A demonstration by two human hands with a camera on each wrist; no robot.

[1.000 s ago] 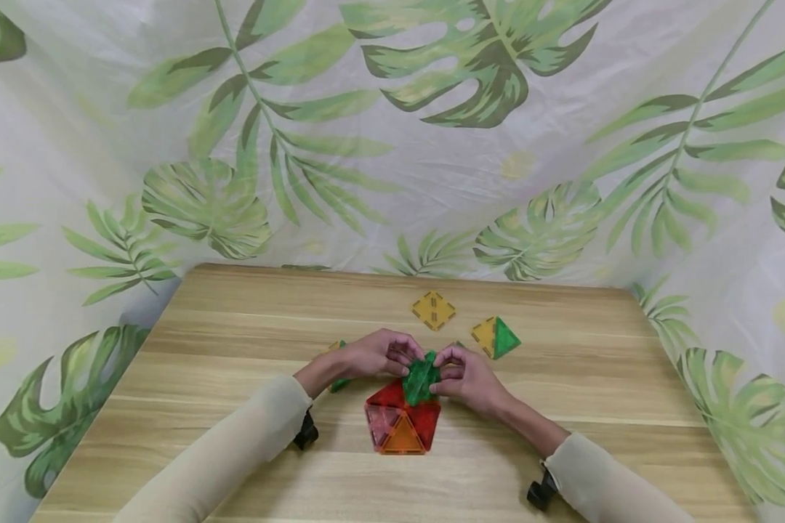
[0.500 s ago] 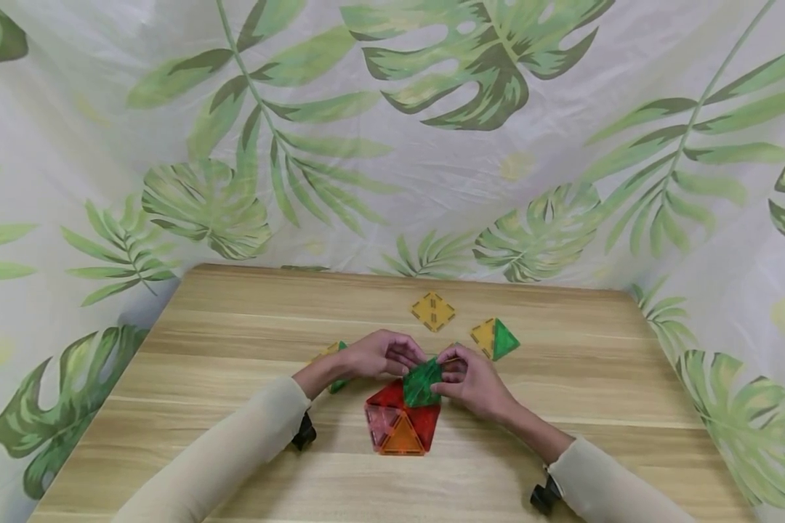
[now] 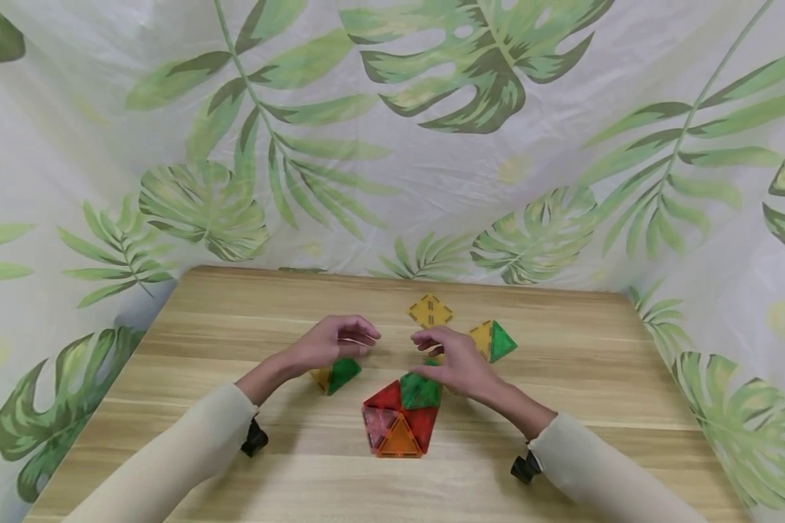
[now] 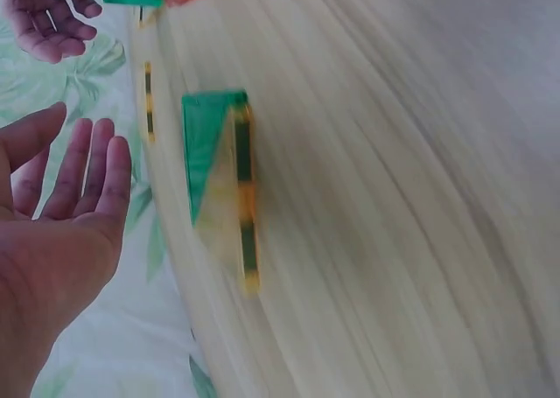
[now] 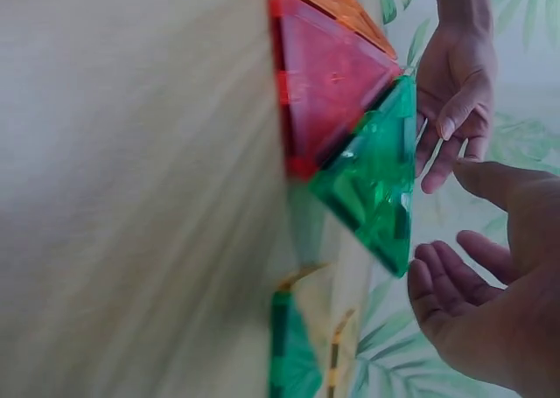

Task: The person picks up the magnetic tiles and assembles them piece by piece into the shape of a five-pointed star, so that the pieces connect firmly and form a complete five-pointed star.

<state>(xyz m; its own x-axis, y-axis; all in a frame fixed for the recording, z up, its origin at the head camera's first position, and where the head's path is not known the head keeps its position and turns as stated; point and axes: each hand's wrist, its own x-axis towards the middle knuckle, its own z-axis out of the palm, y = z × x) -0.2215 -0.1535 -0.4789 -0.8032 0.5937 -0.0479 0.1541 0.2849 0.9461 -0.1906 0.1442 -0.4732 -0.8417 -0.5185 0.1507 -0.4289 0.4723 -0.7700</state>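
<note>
A standing structure of translucent triangular magnetic tiles is at the table's middle. Its orange tile (image 3: 400,440) faces the front, with a pink tile (image 3: 376,421) and red tiles (image 3: 384,396) around it. Green tiles (image 3: 421,391) lean at its back right; in the right wrist view a green tile (image 5: 376,179) adjoins a red one. My right hand (image 3: 461,365) hovers beside the green tiles, thumb and fingers spread and holding nothing. My left hand (image 3: 327,344) is apart from the structure, above a green-and-yellow tile pair (image 3: 344,373), fingers relaxed around nothing.
Further back on the wooden table (image 3: 235,312) lie a yellow tile pair (image 3: 430,311) and a yellow-and-green pair (image 3: 502,341). Another yellow tile is partly hidden behind my right hand. A leaf-print cloth (image 3: 432,181) hangs behind the table.
Both hands have let go of the green tiles, which stay on the structure. My left hand has moved left, uncovering the green-and-yellow pair. My right hand has lifted slightly away.
</note>
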